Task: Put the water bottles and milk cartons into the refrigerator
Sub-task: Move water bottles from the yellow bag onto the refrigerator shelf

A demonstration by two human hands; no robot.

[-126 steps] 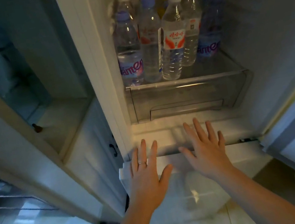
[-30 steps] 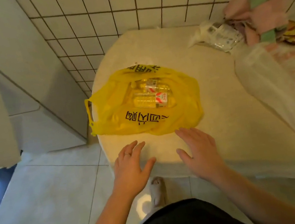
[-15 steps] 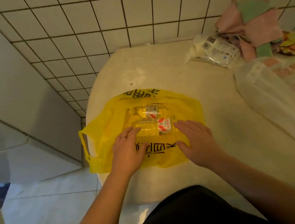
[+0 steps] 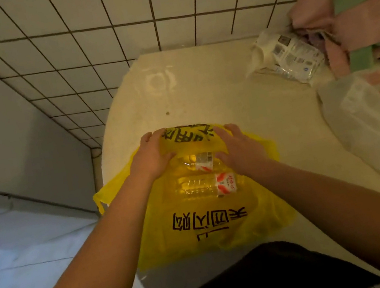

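Note:
A yellow plastic bag (image 4: 213, 223) with black lettering lies on the pale counter (image 4: 212, 89). Two clear water bottles with red-and-white labels lie on their sides in its mouth: the nearer bottle (image 4: 207, 187) and the farther bottle (image 4: 199, 162). My left hand (image 4: 152, 157) grips the far rim of the bag at the left. My right hand (image 4: 239, 151) holds the same rim at the right, its thumb beside the farther bottle. Both hands spread the bag's opening apart. No milk carton shows.
A tiled wall runs behind the counter. At the back right lie a clear printed packet (image 4: 291, 56), pink and green cloths (image 4: 348, 11) and a whitish plastic bag (image 4: 369, 117). The refrigerator's grey side (image 4: 5, 140) stands at left, over a pale floor (image 4: 35, 267).
I have turned from the refrigerator to the counter. Since half a second ago both hands slid from the bag's near side to its far rim and took hold of it.

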